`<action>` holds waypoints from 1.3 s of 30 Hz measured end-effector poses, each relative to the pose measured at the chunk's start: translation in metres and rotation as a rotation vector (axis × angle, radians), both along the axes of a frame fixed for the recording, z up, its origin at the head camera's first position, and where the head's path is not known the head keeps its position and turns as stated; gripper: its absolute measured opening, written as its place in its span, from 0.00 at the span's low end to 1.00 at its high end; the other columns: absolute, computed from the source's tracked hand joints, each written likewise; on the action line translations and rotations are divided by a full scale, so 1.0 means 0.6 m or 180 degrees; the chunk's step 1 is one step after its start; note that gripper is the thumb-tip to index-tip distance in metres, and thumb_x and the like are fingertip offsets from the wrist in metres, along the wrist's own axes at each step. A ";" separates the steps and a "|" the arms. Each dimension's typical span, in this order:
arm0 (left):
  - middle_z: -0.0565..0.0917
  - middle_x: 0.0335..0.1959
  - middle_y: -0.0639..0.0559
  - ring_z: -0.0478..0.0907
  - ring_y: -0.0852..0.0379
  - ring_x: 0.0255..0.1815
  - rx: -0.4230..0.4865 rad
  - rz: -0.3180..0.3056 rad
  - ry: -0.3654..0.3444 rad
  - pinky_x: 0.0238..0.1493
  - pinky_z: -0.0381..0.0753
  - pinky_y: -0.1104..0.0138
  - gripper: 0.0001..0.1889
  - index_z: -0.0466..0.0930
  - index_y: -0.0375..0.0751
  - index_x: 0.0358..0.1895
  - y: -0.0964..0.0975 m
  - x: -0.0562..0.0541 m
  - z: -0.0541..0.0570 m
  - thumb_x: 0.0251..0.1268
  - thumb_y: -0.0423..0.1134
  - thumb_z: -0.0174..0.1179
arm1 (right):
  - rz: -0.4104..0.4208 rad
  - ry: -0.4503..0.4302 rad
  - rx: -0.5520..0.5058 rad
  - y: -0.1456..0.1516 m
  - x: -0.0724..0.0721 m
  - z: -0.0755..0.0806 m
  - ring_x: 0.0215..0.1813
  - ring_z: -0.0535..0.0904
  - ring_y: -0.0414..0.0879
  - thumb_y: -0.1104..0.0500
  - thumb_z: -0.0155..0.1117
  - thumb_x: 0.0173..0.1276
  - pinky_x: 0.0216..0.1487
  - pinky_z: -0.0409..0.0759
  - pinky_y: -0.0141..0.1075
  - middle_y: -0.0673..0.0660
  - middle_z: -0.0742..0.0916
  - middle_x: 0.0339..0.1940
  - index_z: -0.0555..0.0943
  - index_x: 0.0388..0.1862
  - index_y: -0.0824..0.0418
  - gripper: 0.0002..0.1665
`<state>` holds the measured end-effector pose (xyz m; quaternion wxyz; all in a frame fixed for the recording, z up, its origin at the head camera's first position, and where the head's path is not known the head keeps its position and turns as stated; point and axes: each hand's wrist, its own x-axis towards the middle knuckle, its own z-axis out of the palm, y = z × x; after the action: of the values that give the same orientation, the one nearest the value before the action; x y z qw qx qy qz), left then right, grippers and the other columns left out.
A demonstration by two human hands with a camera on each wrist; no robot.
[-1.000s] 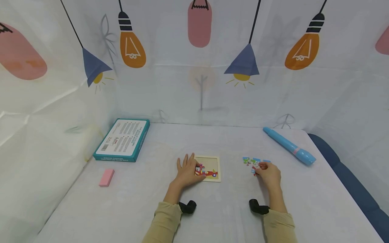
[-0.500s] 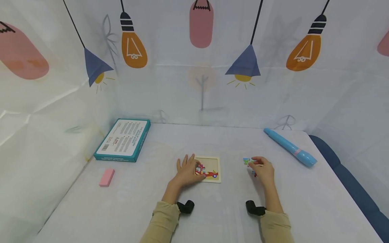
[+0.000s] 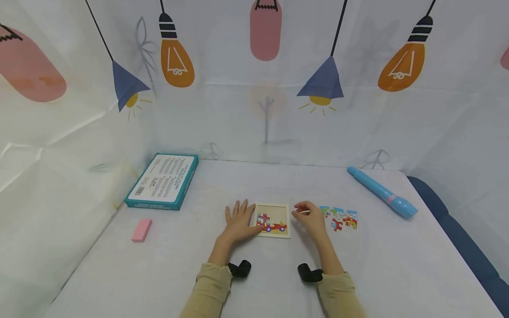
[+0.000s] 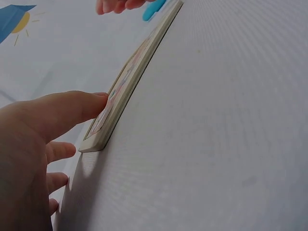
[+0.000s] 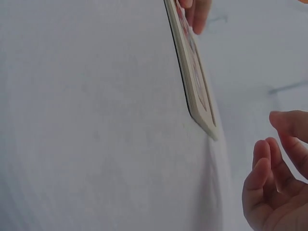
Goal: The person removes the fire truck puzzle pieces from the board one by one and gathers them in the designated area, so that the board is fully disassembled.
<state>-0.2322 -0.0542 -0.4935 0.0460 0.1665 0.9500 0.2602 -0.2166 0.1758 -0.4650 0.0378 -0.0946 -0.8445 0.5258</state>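
Observation:
A shallow wooden puzzle tray (image 3: 288, 221) lies on the white table, with joined pieces forming a red truck picture (image 3: 272, 223) along its lower part. My left hand (image 3: 238, 223) has its fingers spread at the tray's left side, and its thumb (image 4: 72, 110) presses on the tray's edge in the left wrist view. Just right of the tray, my right hand (image 3: 313, 221) pinches a small puzzle piece (image 3: 305, 211), seen edge-on as a pale strip. In the right wrist view the fingers hide that piece. More loose puzzle pieces (image 3: 351, 222) lie to the right, partly behind the right hand.
A teal-edged box (image 3: 163, 181) lies at the back left, with a pink block (image 3: 141, 230) in front of it. A light blue tube-shaped object (image 3: 379, 191) rests at the back right. A dark blue chair back (image 3: 449, 221) stands past the table's right edge.
My right hand has moved left from the loose pieces to beside the tray, carrying a puzzle piece. The left hand has shifted slightly left, its fingers off the picture.

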 end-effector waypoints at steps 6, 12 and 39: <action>0.55 0.71 0.38 0.42 0.36 0.72 -0.0008 0.0000 0.0054 0.64 0.29 0.38 0.39 0.63 0.41 0.67 0.000 0.003 0.002 0.52 0.56 0.60 | 0.0104 0.0031 -0.0004 -0.031 -0.004 -0.003 0.36 0.77 0.47 0.63 0.66 0.58 0.33 0.72 0.31 0.58 0.82 0.35 0.79 0.41 0.65 0.12; 0.54 0.71 0.38 0.41 0.36 0.72 -0.0020 0.0006 0.0070 0.64 0.30 0.38 0.39 0.63 0.41 0.67 0.000 0.001 -0.004 0.52 0.56 0.59 | 0.0167 0.0021 -0.0021 -0.050 -0.006 -0.003 0.37 0.78 0.49 0.63 0.66 0.58 0.35 0.76 0.34 0.59 0.83 0.36 0.79 0.40 0.65 0.12; 0.53 0.72 0.39 0.40 0.37 0.73 -0.0127 -0.0035 0.0084 0.64 0.30 0.38 0.40 0.61 0.43 0.68 -0.002 -0.005 -0.008 0.52 0.58 0.57 | 0.1150 0.0057 0.1480 -0.112 -0.019 -0.014 0.40 0.75 0.52 0.57 0.71 0.51 0.42 0.74 0.47 0.59 0.78 0.39 0.82 0.46 0.62 0.21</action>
<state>-0.2350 -0.0556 -0.4981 0.0382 0.1741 0.9546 0.2388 -0.2283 0.1084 -0.4736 -0.0284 0.0732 -0.9451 0.3171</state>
